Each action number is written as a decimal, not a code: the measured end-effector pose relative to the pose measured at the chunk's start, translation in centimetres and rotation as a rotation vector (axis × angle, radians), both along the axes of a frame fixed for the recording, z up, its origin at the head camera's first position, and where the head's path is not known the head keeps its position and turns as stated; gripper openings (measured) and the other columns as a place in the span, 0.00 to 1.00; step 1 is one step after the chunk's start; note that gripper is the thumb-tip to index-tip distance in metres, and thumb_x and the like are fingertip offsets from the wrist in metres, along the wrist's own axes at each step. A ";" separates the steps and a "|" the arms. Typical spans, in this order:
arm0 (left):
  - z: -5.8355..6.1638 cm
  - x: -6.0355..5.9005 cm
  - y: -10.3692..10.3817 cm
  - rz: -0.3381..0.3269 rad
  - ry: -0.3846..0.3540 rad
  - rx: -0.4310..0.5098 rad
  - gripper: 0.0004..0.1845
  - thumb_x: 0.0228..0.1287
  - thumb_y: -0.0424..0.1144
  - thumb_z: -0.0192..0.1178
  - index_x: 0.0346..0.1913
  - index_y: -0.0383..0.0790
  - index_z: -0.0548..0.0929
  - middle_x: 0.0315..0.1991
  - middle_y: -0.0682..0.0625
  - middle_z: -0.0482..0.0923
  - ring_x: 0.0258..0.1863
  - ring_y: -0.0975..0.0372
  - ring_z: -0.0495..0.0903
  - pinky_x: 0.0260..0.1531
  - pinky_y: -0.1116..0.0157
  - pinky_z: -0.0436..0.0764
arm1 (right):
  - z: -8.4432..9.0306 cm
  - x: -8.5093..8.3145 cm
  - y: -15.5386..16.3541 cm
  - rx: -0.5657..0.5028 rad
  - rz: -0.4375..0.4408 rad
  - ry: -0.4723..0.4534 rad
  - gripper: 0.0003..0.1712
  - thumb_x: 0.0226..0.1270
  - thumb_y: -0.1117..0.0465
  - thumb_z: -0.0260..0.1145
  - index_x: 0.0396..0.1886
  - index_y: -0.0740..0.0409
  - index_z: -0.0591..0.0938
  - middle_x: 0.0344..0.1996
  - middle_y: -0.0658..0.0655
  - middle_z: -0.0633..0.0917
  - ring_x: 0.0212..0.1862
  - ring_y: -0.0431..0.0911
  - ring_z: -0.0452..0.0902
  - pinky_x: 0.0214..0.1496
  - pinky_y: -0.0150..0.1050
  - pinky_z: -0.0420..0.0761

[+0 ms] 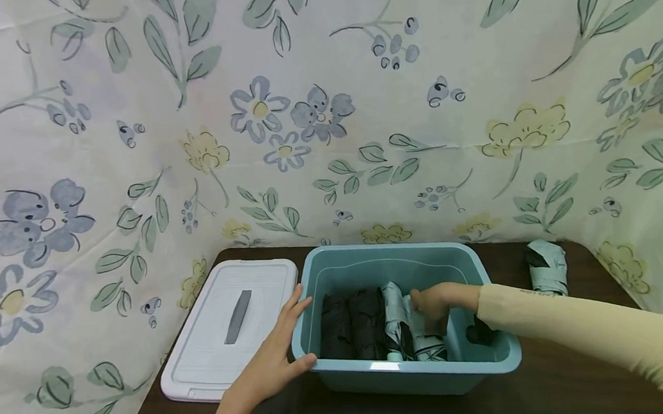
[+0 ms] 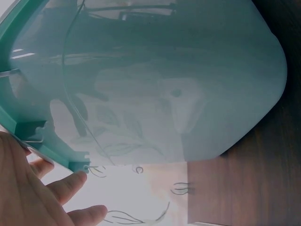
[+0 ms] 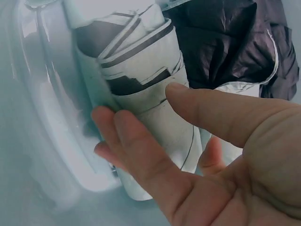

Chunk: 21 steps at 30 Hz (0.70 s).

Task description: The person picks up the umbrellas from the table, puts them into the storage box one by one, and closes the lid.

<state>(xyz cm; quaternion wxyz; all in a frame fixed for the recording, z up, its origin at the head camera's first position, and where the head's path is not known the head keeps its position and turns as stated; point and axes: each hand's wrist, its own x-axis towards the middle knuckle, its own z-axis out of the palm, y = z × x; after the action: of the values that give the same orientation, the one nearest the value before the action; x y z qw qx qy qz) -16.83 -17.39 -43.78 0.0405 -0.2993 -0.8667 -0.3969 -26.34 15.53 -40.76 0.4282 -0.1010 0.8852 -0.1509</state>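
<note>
Right hand [image 1: 433, 304] inside teal bin [image 1: 412, 374], fingers curled round pale rolled bundle [image 3: 141, 117] near bin's right end; bundle long axis runs front-to-back. Left hand [image 1: 273, 358] flat, fingers straight, bracing bin's left wall. White lid [image 1: 230, 326] at table left edge.

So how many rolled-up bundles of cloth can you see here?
5: two black rolls at the left inside the blue bin, two pale patterned rolls beside them, one under the right hand, and one pale roll on the table. More may be hidden.
</note>
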 end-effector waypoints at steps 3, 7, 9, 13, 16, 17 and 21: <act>0.0 0.0 0.0 -0.002 0.005 0.006 0.44 0.59 0.54 0.58 0.73 0.49 0.47 0.75 0.49 0.34 0.72 0.51 0.43 0.53 0.36 0.64 | 0.1 0.1 0.1 -0.059 -0.062 -0.027 0.27 0.54 0.76 0.65 0.49 0.62 0.62 0.44 0.65 0.68 0.37 0.53 0.77 0.39 0.44 0.82; 0.0 0.0 0.0 -0.004 0.011 0.006 0.44 0.59 0.54 0.58 0.73 0.49 0.47 0.75 0.48 0.34 0.72 0.51 0.43 0.53 0.36 0.64 | 0.3 0.1 0.2 -0.093 -0.073 -0.044 0.26 0.55 0.76 0.63 0.49 0.61 0.62 0.43 0.64 0.68 0.37 0.52 0.76 0.40 0.44 0.82; 0.1 0.0 0.0 -0.001 0.011 0.005 0.44 0.59 0.54 0.58 0.73 0.49 0.47 0.75 0.48 0.34 0.72 0.51 0.43 0.53 0.36 0.64 | 0.4 0.1 0.1 -0.097 -0.067 -0.046 0.25 0.56 0.76 0.63 0.49 0.61 0.62 0.42 0.63 0.68 0.36 0.52 0.76 0.40 0.45 0.82; 0.2 0.1 -0.1 0.004 0.006 0.000 0.44 0.59 0.54 0.58 0.73 0.50 0.47 0.75 0.49 0.34 0.72 0.51 0.44 0.53 0.37 0.65 | 0.4 0.2 0.0 -0.069 -0.040 -0.032 0.23 0.58 0.73 0.63 0.49 0.59 0.63 0.40 0.62 0.69 0.36 0.51 0.77 0.39 0.43 0.82; 0.2 0.2 0.0 0.003 0.000 -0.005 0.44 0.60 0.54 0.58 0.73 0.50 0.47 0.75 0.51 0.34 0.72 0.50 0.44 0.53 0.37 0.65 | 0.5 0.1 0.0 -0.032 -0.014 -0.013 0.20 0.60 0.70 0.63 0.47 0.58 0.65 0.38 0.61 0.71 0.35 0.50 0.79 0.38 0.42 0.82; 0.3 0.2 0.0 0.003 -0.002 -0.007 0.44 0.60 0.54 0.58 0.73 0.50 0.47 0.75 0.51 0.33 0.72 0.50 0.45 0.53 0.37 0.65 | 0.5 0.1 0.1 -0.022 -0.005 -0.002 0.19 0.60 0.69 0.64 0.47 0.58 0.66 0.38 0.60 0.72 0.34 0.50 0.80 0.38 0.42 0.82; 0.4 0.3 0.1 0.009 -0.002 -0.016 0.44 0.59 0.53 0.58 0.73 0.50 0.47 0.75 0.53 0.33 0.72 0.49 0.46 0.52 0.37 0.66 | 0.9 0.0 0.1 0.007 0.034 0.047 0.16 0.61 0.66 0.64 0.44 0.58 0.69 0.35 0.58 0.73 0.32 0.50 0.81 0.36 0.42 0.82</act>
<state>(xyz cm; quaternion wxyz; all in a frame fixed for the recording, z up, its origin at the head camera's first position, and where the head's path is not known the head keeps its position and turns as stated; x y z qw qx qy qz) -16.55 -17.33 -43.38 0.0390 -0.2952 -0.8712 -0.3903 -26.36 15.59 -39.89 0.4102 -0.1182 0.8937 -0.1381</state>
